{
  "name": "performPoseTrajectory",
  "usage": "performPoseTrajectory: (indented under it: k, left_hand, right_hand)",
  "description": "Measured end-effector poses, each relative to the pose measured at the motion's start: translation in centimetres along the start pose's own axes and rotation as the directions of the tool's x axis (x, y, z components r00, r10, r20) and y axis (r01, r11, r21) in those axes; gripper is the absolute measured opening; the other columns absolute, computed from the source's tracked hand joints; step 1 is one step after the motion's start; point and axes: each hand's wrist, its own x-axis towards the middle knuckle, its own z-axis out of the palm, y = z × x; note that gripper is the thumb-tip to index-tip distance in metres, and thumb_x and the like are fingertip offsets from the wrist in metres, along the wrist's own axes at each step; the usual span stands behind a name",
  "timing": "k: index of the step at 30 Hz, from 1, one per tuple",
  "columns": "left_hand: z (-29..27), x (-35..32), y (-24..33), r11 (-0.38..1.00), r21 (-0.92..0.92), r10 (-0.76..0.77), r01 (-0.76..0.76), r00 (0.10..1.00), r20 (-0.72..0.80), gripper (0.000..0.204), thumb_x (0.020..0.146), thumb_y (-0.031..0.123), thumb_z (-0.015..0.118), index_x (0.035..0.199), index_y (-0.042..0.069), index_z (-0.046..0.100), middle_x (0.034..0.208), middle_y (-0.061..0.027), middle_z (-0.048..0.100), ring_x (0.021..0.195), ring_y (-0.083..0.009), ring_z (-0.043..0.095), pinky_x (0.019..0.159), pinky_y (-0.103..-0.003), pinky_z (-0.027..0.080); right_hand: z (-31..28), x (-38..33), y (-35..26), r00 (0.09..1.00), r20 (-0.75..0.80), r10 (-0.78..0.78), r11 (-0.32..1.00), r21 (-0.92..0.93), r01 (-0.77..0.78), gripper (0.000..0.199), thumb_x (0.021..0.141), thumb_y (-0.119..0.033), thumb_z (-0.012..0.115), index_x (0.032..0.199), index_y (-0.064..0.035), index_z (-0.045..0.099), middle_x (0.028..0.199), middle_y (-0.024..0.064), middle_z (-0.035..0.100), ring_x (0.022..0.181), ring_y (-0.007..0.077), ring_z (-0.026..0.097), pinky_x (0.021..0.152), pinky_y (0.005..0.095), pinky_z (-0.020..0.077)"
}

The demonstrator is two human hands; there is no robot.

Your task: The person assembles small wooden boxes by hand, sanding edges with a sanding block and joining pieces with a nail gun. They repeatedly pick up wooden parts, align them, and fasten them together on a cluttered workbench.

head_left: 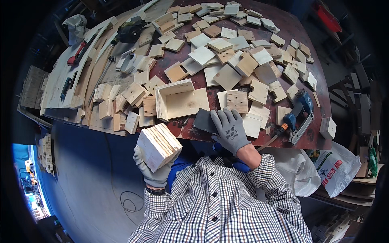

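Plywood squares (159, 146), a stiff, light stack, sit gripped by the edges in the left hand (155, 170), fingers wrapped tight; the right hand (230, 129) lies flat with fingers spread on the grey sanding sheet (204, 120) nearby.

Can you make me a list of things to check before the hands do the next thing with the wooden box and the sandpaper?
1. Left hand grip on the wooden box: ok, held off the table.
2. Right hand on the grey sanding sheet: ok, fingers rest on it.
3. Gloves on both hands: ok.
4. Blue power tool away from the hands: ok, lying to the right.
5. Bare table near the sheet: not ok, wood pieces crowd it.
6. Box faces smooth: cannot tell.
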Motion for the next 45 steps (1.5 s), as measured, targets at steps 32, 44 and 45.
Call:
performPoseTrajectory:
  k: [32,44,45]
  left_hand:
    - [10.5,1.2,-0.3,0.938,0.338,0.046,-0.082,0.992,0.113,0.112,0.073,0.048,0.085,0.159,-0.001,0.032,0.149,-0.0227,0.052,0.135,-0.0339,0.059,0.113,-0.048,0.052]
    - [7.0,2.0,-1.1,0.881,0.473,-0.05,-0.024,0.989,0.143,0.068,0.107,0.049,0.046,0.156,0.002,0.041,0.148,-0.0183,0.057,0.134,-0.03,0.061,0.11,-0.046,0.055]
    - [7.0,2.1,-1.1,0.879,0.476,-0.085,0.023,0.99,0.11,0.068,0.108,0.048,0.046,0.158,0.002,0.038,0.148,-0.0181,0.056,0.134,-0.0311,0.061,0.11,-0.047,0.055]
  right_hand:
    - [-10.6,-0.1,-6.8,0.901,-0.407,0.149,0.415,0.853,0.317,0.072,0.09,-0.027,0.075,0.153,-0.0004,0.052,0.147,0.0252,0.047,0.136,0.0394,0.046,0.118,0.0483,0.0357]
    - [-13.1,1.0,-4.8,0.894,-0.447,0.0,0.637,0.689,0.345,0.076,0.074,-0.017,0.081,0.148,-0.0098,0.062,0.146,0.0279,0.049,0.134,0.0422,0.048,0.116,0.051,0.0354]
    - [-12.4,2.0,-4.4,0.918,-0.395,0.039,0.607,0.739,0.293,0.075,0.079,-0.017,0.078,0.151,-0.0077,0.058,0.147,0.026,0.049,0.135,0.0423,0.047,0.117,0.0504,0.0356]
